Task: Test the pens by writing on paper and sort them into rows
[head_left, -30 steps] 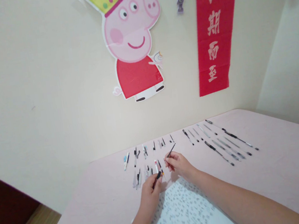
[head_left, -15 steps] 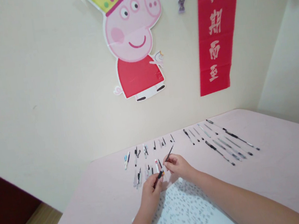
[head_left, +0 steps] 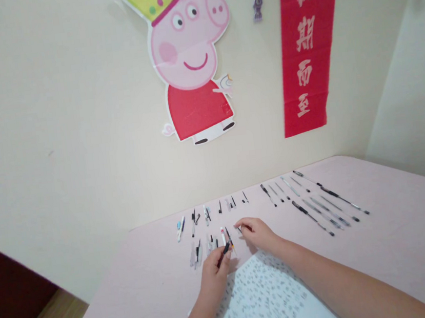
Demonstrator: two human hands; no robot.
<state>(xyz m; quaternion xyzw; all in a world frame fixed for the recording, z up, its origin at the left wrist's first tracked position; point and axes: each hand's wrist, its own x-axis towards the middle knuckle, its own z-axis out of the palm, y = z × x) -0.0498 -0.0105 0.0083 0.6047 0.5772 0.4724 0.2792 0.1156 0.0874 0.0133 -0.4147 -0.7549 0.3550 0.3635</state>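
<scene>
My left hand [head_left: 213, 275] is closed on a short black pen barrel [head_left: 226, 249] whose tip points up and to the right. My right hand [head_left: 255, 232] rests low on the pink table [head_left: 400, 239], its fingertips pinched on a thin pen part [head_left: 238, 226] that barely shows. Between and beyond the hands lie rows of small pen parts [head_left: 204, 217], caps and barrels, black, clear and white. The two hands are a few centimetres apart.
Several whole pens [head_left: 314, 203] lie in a slanted row at the right rear of the table. A white sheet with printed characters [head_left: 264, 302] lies under my forearms. The wall behind carries a cartoon pig cut-out [head_left: 191, 63] and a red banner [head_left: 307, 44].
My right hand has dropped toward the table, and the thin black rod that stuck up from its fingers no longer shows. My left hand has stayed put with its barrel.
</scene>
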